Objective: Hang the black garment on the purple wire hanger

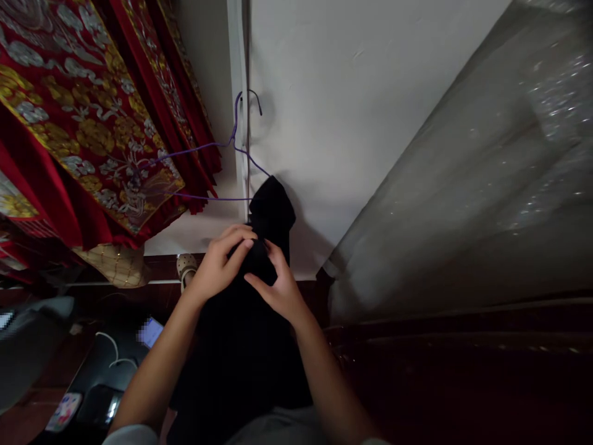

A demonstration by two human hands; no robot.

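A thin purple wire hanger (204, 147) hangs by its hook in front of the wall, with a piece of black clothing (273, 210) over its right end. My left hand (227, 259) is closed on a fold of this cloth, thumb against fingers. Just to its right, my right hand (280, 287) grips the same fold, with its thumb below and its fingers along the far side. The garment's lower part merges with other dark cloth below my hands, so its kind and extent cannot be made out. The hanger's left end reaches over the red embroidered cloth.
Red cloth with gold and silver embroidery (92, 123) hangs at the left. A clear plastic sheet (440, 216) covers the right side. Below left are a beige clog (186, 267), a lit phone (152, 332), a white cable (111, 346) and a grey-clad part of another person (28, 352).
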